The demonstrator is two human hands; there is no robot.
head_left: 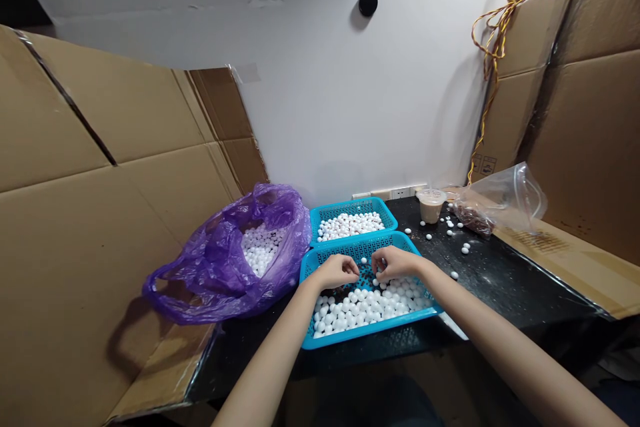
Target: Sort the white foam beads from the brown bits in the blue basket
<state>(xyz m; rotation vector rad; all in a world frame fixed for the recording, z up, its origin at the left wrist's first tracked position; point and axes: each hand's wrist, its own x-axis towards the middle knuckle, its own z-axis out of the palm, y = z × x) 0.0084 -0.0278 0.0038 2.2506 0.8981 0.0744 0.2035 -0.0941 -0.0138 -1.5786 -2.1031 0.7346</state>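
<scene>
Both hands are inside the front blue plastic basket [370, 331], which holds many small white balls [367, 307] along its near side. My left hand [339, 271] hovers over the basket's left half, fingers curled together; whatever they pinch is too small to make out. To its right, my right hand [394, 263] has its fingers bent down and closed, with a white ball [376, 282] just below the fingertips. Its grip contents are hidden. Between the hands, dark bits lie on the basket floor, and one loose white ball [364, 260] rests behind them.
Behind stands a second blue basket [393, 211] of white balls. An open purple plastic bag [200, 280] with more balls lies left. On the black table [505, 287], right, are scattered balls, a lidded cup [431, 205] and a clear bag [505, 197] of reddish-brown material. Cardboard panels flank both sides.
</scene>
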